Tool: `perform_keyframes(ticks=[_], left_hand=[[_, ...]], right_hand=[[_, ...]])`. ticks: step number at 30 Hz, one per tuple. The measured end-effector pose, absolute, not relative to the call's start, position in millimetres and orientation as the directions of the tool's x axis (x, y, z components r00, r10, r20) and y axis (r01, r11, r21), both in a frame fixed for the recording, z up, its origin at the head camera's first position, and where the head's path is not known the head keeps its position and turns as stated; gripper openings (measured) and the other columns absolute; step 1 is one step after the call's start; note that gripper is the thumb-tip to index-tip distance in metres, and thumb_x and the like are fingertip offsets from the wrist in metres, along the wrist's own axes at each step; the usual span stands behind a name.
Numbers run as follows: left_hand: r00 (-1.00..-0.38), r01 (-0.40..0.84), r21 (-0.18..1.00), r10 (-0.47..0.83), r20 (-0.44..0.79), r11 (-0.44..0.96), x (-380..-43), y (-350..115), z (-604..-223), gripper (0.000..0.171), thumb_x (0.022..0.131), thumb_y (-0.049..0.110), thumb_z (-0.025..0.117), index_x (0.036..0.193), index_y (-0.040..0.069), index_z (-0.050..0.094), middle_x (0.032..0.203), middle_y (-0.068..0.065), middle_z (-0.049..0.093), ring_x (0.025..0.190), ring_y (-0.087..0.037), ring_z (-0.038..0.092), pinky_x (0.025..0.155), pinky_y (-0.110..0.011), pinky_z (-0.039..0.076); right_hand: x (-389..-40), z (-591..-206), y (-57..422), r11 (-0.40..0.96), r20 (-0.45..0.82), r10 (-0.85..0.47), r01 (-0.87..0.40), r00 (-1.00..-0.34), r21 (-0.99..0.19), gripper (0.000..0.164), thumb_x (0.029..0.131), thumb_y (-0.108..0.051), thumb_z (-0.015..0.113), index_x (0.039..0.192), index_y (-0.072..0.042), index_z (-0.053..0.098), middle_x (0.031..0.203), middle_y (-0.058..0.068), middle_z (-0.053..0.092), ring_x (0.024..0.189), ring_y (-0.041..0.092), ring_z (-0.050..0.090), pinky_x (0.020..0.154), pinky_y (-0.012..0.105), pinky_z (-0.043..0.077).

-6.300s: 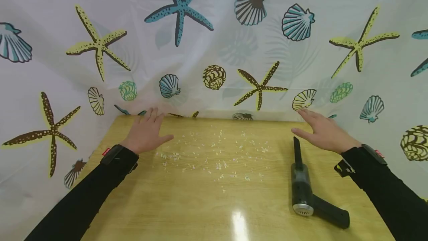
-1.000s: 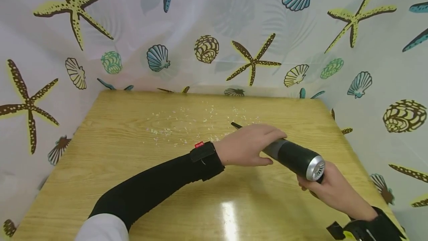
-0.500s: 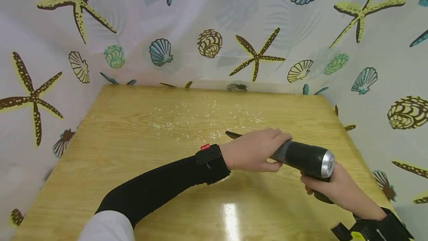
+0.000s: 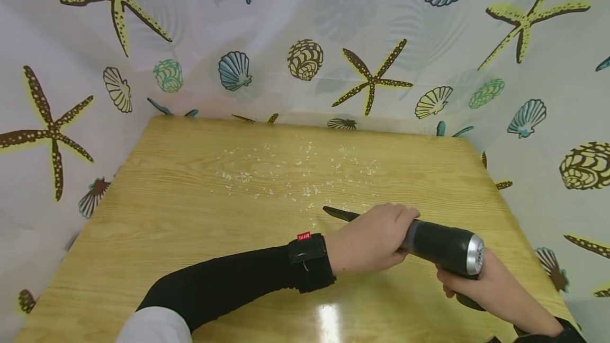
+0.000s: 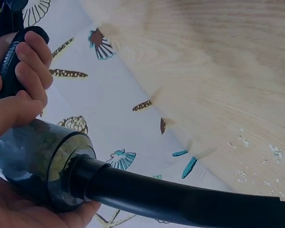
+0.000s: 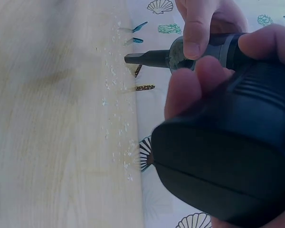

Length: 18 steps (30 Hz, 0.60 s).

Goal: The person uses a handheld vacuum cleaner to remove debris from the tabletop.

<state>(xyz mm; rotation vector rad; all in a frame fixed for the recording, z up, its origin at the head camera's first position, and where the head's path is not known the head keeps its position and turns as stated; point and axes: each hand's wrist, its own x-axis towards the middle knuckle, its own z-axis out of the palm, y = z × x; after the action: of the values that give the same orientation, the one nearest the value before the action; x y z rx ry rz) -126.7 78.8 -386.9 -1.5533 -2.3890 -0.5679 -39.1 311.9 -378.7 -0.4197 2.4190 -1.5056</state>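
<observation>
From my post I judge that the black handheld vacuum, held between the right hand gripping its handle and the left hand curled around its front barrel, should be stiff, smooth and rear-heavy, so these two holds suit it.

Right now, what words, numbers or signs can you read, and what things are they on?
Nothing can be read for sure.
Red tag on the left wrist strap: white letters, too small and blurred to read.
Handheld vacuum: no readable text on the parts that show.
Cloth: printed starfish and seashells, no words seen.
</observation>
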Motion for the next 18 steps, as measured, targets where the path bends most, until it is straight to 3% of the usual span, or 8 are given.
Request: perform_keyframes(ticks=[9, 18], left_hand=[[-0.409, 0.912, 0.179, 0.830, 0.378, 0.369, -120.3, 74.7, -396.4, 0.039, 0.081, 0.025, 0.066, 0.108, 0.004, 0.048, 0.092, -0.001, 0.055, 0.084, -0.010, 0.051, 0.080, -0.025, 0.048], [-0.407, 0.913, 0.138, 0.842, 0.354, 0.384, -119.6, 70.5, -404.9, 0.039, 0.081, 0.028, 0.066, 0.107, 0.005, 0.048, 0.092, -0.001, 0.055, 0.084, -0.009, 0.051, 0.080, -0.025, 0.049]], right_hand=[[-38.8, -387.7, 308.2, 0.424, -0.134, -0.373, -0.040, -0.918, -0.905, 0.032, 0.089, 0.001, 0.061, 0.116, -0.012, 0.049, 0.074, 0.019, 0.059, 0.057, 0.029, 0.059, 0.050, 0.040, 0.053], [-42.7, -396.8, 306.7, 0.437, -0.159, -0.401, -0.036, -0.902, -0.899, 0.041, 0.089, -0.001, 0.062, 0.126, -0.012, 0.045, 0.070, 0.017, 0.061, 0.055, 0.028, 0.060, 0.049, 0.042, 0.054]])
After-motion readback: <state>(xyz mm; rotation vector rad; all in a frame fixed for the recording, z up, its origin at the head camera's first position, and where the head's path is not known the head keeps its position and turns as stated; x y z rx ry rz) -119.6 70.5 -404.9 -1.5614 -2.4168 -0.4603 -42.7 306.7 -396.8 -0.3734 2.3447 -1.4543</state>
